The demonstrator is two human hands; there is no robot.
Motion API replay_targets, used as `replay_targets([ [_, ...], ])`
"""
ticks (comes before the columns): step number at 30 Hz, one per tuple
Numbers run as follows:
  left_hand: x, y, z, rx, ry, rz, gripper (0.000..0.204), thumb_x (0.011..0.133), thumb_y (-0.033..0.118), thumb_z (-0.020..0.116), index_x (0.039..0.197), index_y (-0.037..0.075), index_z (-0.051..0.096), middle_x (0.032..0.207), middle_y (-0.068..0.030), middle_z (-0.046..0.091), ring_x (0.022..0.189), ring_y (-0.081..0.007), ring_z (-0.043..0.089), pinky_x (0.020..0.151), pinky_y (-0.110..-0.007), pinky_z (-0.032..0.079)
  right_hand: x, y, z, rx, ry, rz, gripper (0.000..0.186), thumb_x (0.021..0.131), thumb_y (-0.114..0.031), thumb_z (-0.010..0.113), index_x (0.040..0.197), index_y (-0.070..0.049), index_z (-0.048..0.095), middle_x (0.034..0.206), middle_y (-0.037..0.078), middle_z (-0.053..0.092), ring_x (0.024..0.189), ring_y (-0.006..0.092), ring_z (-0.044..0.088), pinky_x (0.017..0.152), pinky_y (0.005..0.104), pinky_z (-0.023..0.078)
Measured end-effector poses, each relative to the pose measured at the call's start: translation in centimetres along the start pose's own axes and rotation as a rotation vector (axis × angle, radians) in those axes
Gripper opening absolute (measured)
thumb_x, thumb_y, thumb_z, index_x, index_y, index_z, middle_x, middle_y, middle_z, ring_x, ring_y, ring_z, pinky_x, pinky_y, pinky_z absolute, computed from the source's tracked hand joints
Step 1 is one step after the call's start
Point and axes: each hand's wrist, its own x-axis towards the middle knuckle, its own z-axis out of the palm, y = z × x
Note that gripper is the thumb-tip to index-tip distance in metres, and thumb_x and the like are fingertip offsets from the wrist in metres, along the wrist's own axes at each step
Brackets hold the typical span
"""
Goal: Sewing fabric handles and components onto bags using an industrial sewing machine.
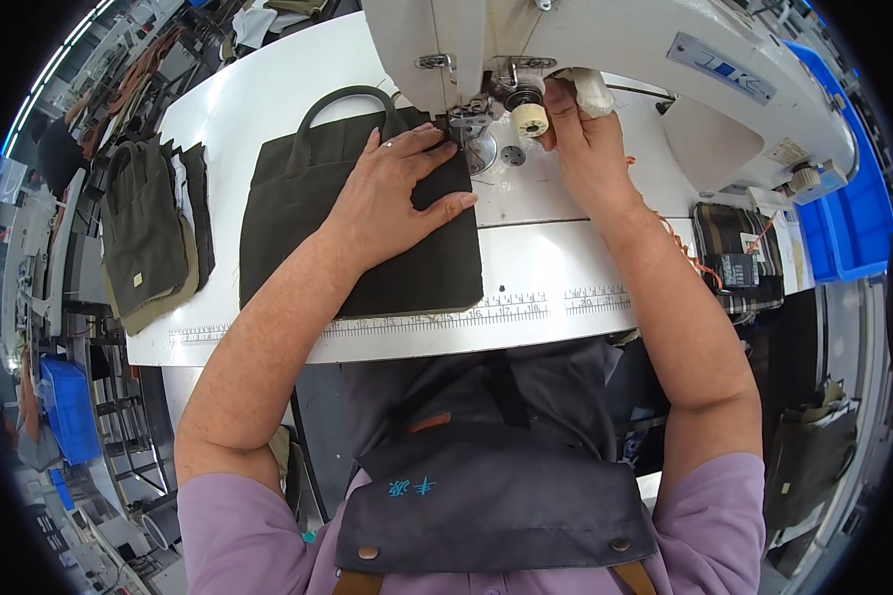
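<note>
A dark olive fabric bag piece with a looped handle lies flat on the white sewing table. My left hand rests on it palm down, fingers spread, their tips close beside the presser foot. The bag's upper right edge reaches the needle area of the sewing machine. My right hand is raised at the machine head, just right of a cream knob. Its fingers are curled together next to a white rounded shape; what they grip is hidden.
Stacked olive bag pieces lie at the table's left. A ruler strip runs along the front edge. Right of my right forearm are a plaid cloth item and orange threads. A blue bin stands at far right.
</note>
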Motion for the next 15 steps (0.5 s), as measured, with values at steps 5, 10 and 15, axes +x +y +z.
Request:
replay_targets([
  [5,-0.2,0.4,-0.3,-0.004,-0.039,0.006,0.063,0.090,0.050,0.073,0.133,0.003,0.067,0.145,-0.0129,0.058,0.143,-0.0279,0.047,0.122,-0.059,0.027,-0.1,-0.1,-0.2,-0.102,-0.012,0.044,0.029,0.107,-0.019,0.052,0.110,0.000,0.073,0.081,0.001,0.070,0.064,0.0058,0.048,0.060,0.0256,0.046],
  [10,-0.3,0.8,-0.5,-0.001,-0.056,-0.005,0.065,0.090,0.050,0.073,0.134,0.004,0.066,0.146,-0.0124,0.057,0.143,-0.0273,0.046,0.123,-0.058,0.025,0.0,-0.2,-0.7,-0.152,-0.024,0.039,0.030,0.106,-0.023,0.056,0.113,0.000,0.074,0.079,0.002,0.071,0.063,0.0065,0.049,0.062,0.0272,0.047],
  [15,-0.3,0.6,-0.4,-0.005,-0.050,-0.007,0.066,0.089,0.052,0.073,0.134,0.004,0.066,0.145,-0.0133,0.057,0.143,-0.0278,0.047,0.123,-0.058,0.026,-0.9,0.2,-0.7,-0.293,-0.133,0.011,0.030,0.103,-0.027,0.060,0.110,-0.001,0.074,0.078,0.008,0.073,0.063,0.0123,0.057,0.064,0.0324,0.049],
])
